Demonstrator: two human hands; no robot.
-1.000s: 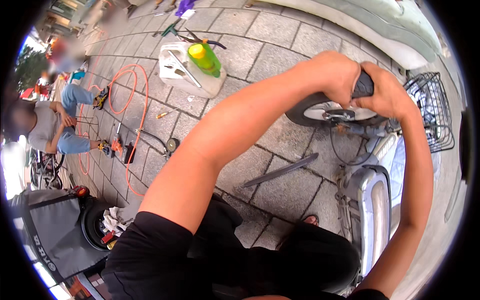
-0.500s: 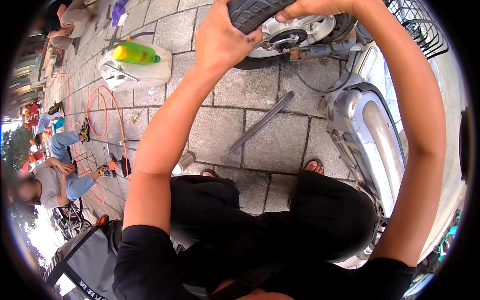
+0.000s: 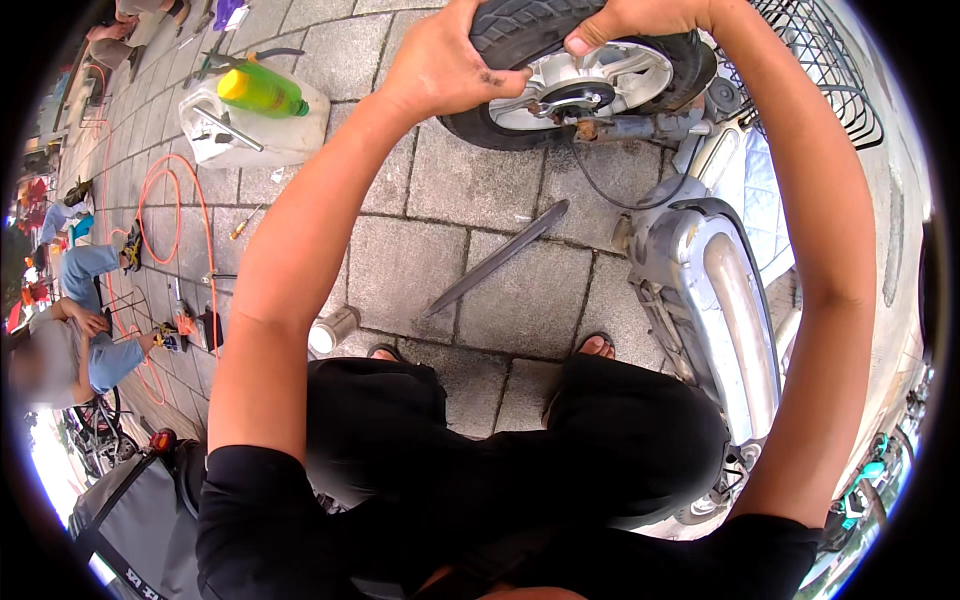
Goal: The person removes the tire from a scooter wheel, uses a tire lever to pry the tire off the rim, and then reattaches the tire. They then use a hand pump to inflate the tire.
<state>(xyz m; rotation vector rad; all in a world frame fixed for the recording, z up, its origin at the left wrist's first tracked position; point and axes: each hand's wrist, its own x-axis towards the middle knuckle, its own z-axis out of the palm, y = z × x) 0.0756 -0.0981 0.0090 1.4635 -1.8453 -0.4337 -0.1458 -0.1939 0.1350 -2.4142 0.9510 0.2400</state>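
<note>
A small wheel lies at the top of the head view, with a black treaded tyre (image 3: 522,32) and a silver spoked rim (image 3: 640,68). My left hand (image 3: 440,60) is closed around the tyre's left part, its thumb stretched toward the rim and dark smudges on the skin. Over the tyre's upper right, my right hand (image 3: 640,18) grips with the thumb pressed on the near sidewall. The fingers behind the tyre are hidden. At the wheel's hub sits a dark drum (image 3: 580,97), with a rusty-ended shock absorber (image 3: 640,127) beside it.
A dark flat strip (image 3: 497,258) lies on the paving before my feet, near a metal can (image 3: 335,328). The scooter body (image 3: 715,290) stands right, below a wire basket (image 3: 815,70). Left are a white jerrycan (image 3: 290,140), green bottle (image 3: 262,92), orange hose (image 3: 207,230) and a seated person (image 3: 75,335).
The whole view has shifted, with the ground things now farther left. More of the wheel and its rim shows. Both hands still hold the tyre.
</note>
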